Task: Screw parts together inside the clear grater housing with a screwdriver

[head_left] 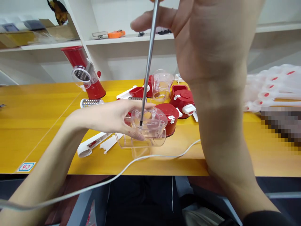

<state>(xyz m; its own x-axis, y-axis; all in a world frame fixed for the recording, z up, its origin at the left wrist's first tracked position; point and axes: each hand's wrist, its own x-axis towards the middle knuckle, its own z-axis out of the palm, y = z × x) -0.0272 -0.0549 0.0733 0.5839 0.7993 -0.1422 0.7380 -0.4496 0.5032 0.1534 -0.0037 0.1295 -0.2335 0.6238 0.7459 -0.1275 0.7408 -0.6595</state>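
Note:
My left hand is closed around the side of a clear plastic grater housing, steadying it low over the table. A screwdriver stands nearly upright, its dark tip down inside the round rim of that housing. My right hand is raised high and holds the screwdriver by its handle, which is mostly cut off by the top edge along with the fingers. Close behind the housing is a red round base with a white tab. A white handle part and a flat white piece lie beneath my left forearm.
An assembled red drum grater stands at the back left, near a metal grating drum. More red bases and a clear housing sit behind. A white cable crosses the front. White-and-red parts are piled right.

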